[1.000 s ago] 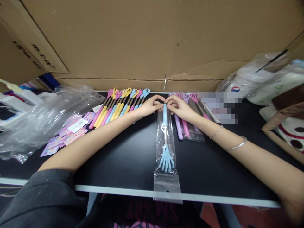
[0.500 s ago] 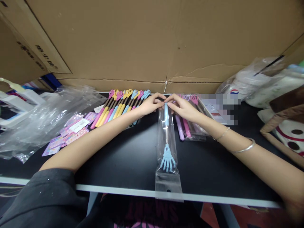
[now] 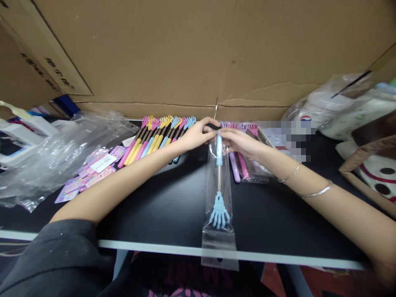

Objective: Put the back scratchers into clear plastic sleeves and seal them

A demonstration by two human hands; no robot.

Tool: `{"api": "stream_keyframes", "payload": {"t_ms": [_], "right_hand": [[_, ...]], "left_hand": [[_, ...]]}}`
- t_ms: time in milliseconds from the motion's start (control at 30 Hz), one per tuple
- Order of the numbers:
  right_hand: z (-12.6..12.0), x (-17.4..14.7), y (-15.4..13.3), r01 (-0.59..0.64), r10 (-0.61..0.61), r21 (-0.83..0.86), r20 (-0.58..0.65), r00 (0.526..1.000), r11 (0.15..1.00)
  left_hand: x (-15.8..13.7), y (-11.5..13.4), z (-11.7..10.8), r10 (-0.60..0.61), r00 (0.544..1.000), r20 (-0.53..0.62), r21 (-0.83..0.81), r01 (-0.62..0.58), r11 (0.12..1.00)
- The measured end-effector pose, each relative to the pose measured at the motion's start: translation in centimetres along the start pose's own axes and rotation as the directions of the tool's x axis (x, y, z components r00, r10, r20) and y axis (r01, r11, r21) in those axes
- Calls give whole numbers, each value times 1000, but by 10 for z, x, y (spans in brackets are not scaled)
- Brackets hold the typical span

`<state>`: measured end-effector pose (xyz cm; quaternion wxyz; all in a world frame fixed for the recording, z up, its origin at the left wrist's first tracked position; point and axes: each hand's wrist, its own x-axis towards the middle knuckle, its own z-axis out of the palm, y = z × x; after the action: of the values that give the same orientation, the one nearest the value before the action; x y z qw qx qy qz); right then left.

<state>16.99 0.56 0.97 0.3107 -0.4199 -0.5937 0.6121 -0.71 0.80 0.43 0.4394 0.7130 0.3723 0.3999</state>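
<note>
A light-blue back scratcher (image 3: 219, 152) lies inside a clear plastic bag (image 3: 218, 241), its hand-shaped head toward me and its handle pointing away. The bag's near flap, with a hang hole, overhangs the table's front edge. My left hand (image 3: 199, 134) is closed at the bag's far left corner, fingertips pinched together. From the other side, my right hand (image 3: 243, 142) pinches the bag's far end beside the handle tip. Just past my left hand lies a row of unbagged back scratchers (image 3: 154, 142) in pink, yellow and blue.
Bagged purple and pink scratchers (image 3: 243, 165) lie under and beyond my right hand. Loose clear bags (image 3: 71, 144) and printed cards (image 3: 99, 169) cover the left side. A bagged cup (image 3: 324, 105) and a fabric bag (image 3: 377, 165) stand right. Cardboard (image 3: 185, 53) walls the back.
The bagged scratcher has shifted slightly toward me and its handle end a little right. My right hand has turned somewhat, its fingers now flatter against the bag's end.
</note>
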Motion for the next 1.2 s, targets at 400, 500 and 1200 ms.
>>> {"api": "stream_keyframes", "payload": {"t_ms": [400, 500, 1200], "right_hand": [[-18, -3, -20, 19, -19, -3, 22, 1000, 1000], [-25, -4, -33, 76, -76, -2, -103, 992, 997], [-66, -81, -110, 559, -890, -733, -139, 435, 388]], "left_hand": [[-1, 10, -4, -74, 997, -13, -57, 73, 996], [0, 14, -9, -95, 995, -31, -64, 93, 994], [-6, -6, -16, 128, 975, 182, 856, -221, 468]]}}
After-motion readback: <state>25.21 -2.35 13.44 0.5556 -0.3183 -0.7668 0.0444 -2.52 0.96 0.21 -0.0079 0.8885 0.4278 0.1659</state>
